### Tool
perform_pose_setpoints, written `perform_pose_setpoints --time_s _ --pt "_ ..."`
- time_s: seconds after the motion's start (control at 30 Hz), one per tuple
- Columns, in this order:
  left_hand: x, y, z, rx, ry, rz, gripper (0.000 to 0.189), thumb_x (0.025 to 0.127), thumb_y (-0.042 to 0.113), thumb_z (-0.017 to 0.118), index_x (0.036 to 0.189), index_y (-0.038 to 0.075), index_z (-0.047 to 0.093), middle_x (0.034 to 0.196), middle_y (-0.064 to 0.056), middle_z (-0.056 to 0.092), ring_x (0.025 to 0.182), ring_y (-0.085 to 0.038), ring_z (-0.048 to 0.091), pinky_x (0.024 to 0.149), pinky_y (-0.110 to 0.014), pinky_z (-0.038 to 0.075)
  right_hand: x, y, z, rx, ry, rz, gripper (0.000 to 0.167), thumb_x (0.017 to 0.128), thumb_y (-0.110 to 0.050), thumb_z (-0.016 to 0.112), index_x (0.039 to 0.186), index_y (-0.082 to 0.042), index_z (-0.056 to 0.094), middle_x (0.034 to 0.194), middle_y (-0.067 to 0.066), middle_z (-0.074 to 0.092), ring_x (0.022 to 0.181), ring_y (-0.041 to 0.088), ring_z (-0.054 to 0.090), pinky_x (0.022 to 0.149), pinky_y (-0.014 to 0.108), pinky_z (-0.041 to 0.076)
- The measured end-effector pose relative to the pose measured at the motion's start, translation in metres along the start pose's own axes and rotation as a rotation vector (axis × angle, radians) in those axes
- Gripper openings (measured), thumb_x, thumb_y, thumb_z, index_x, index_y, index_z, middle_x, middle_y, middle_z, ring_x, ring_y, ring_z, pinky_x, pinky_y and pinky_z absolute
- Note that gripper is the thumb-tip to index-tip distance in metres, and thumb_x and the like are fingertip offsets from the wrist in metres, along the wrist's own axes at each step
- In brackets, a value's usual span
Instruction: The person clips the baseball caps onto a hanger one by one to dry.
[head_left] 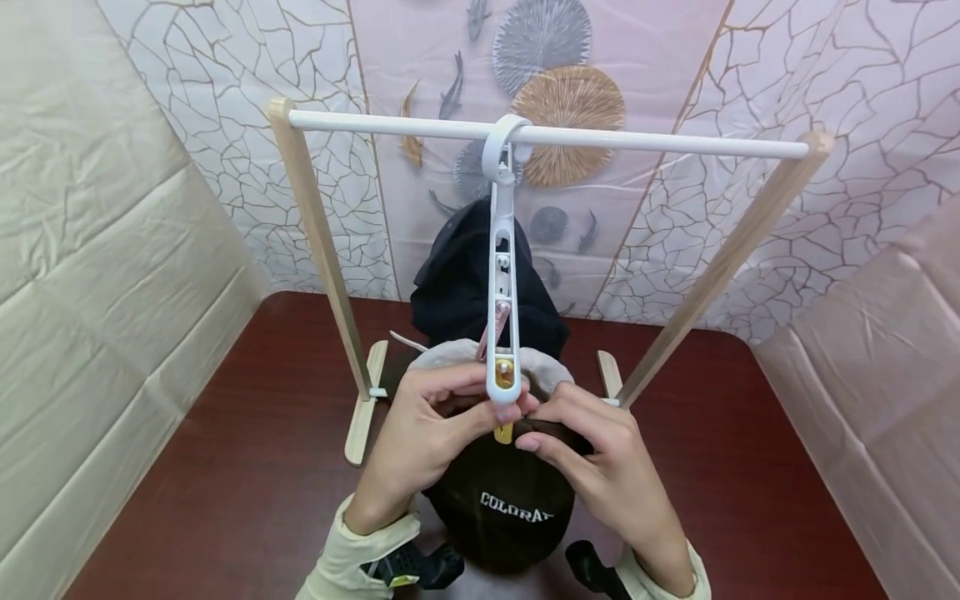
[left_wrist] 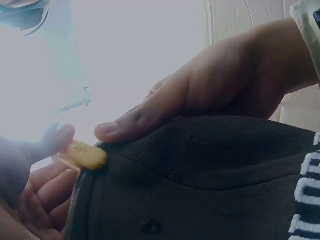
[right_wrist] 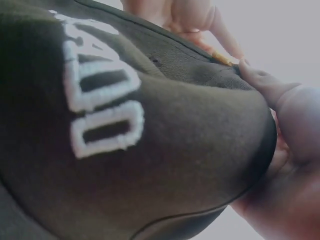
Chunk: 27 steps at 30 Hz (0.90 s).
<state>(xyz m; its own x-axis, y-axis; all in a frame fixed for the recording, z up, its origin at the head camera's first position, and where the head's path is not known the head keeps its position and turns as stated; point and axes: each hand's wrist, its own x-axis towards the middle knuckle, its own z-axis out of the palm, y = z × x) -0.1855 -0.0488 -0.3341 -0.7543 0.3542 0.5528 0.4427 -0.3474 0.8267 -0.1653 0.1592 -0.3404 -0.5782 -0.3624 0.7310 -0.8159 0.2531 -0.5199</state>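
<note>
A dark brown cap [head_left: 502,500] with white embroidered letters hangs at the lower end of a white clip hanger [head_left: 504,325]. My left hand [head_left: 423,425] holds the hanger's lower end and pinches a yellow clip [left_wrist: 89,156], which sits at the cap's edge in the left wrist view. On the other side, my right hand [head_left: 600,458] grips the cap's edge between thumb and fingers, close to the clip. The right wrist view shows the right thumb [right_wrist: 262,82] on the cloth beside the clip. How far the clip's jaws close over the cloth, I cannot tell.
The hanger hooks over a white rod [head_left: 397,125] on a wooden-legged stand [head_left: 318,250]. Behind it hang a black fabric item [head_left: 457,275] and a light grey one [head_left: 442,354], near a pink clip [head_left: 495,325]. Below lies a reddish-brown table [head_left: 225,467].
</note>
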Motion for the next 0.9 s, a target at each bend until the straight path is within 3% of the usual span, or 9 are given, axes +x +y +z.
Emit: perform_pose_setpoints --time_s 0.13,0.27,0.5,0.63,0.9 --pt "-0.0012 0.0028 -0.0003 0.017 -0.021 -0.065 0.025 0.094 0.001 0.077 0.116 -0.010 0.071 0.105 -0.028 0.076 0.099 -0.016 0.076 0.081 -0.031 0.062 -0.0004 0.0014 -0.0026 0.001 -0.013 0.019 0.014 0.101 -0.027 0.071 0.102 -0.014 0.075 0.090 -0.003 0.063 0.084 0.008 0.057 0.077 0.022 0.046" --pt "-0.0007 0.0033 -0.0007 0.066 -0.041 -0.075 0.027 0.094 0.003 0.079 0.118 -0.007 0.072 0.108 -0.024 0.077 0.102 -0.020 0.077 0.085 -0.034 0.062 -0.0015 0.0022 -0.0059 -0.005 -0.030 0.052 0.011 0.099 -0.027 0.073 0.102 -0.016 0.075 0.092 -0.003 0.064 0.087 0.008 0.058 0.079 0.021 0.046" --pt "-0.0005 0.0007 0.0011 0.184 -0.067 -0.018 0.023 0.094 -0.001 0.077 0.116 -0.002 0.074 0.110 -0.015 0.077 0.100 -0.020 0.074 0.092 -0.036 0.060 -0.0036 0.0033 -0.0088 -0.013 -0.038 0.075 0.014 0.097 -0.023 0.079 0.108 -0.015 0.075 0.099 -0.001 0.068 0.092 0.010 0.062 0.086 0.021 0.048" --pt "-0.0002 -0.0011 0.0023 0.248 -0.067 0.033 0.024 0.092 -0.002 0.078 0.116 0.001 0.074 0.111 -0.010 0.072 0.097 -0.019 0.069 0.090 -0.034 0.060 -0.0038 0.0031 -0.0090 -0.021 -0.043 0.101 0.019 0.095 -0.020 0.082 0.110 -0.014 0.074 0.100 -0.003 0.068 0.094 0.010 0.063 0.088 0.021 0.048" --pt "0.0010 -0.0048 0.0059 0.396 -0.038 0.107 0.018 0.090 0.007 0.083 0.106 0.010 0.075 0.096 -0.002 0.064 0.091 -0.018 0.061 0.083 -0.031 0.056 -0.0019 0.0035 -0.0079 -0.048 -0.029 0.105 0.018 0.096 -0.021 0.081 0.109 -0.012 0.074 0.103 0.000 0.068 0.096 0.012 0.061 0.089 0.021 0.047"
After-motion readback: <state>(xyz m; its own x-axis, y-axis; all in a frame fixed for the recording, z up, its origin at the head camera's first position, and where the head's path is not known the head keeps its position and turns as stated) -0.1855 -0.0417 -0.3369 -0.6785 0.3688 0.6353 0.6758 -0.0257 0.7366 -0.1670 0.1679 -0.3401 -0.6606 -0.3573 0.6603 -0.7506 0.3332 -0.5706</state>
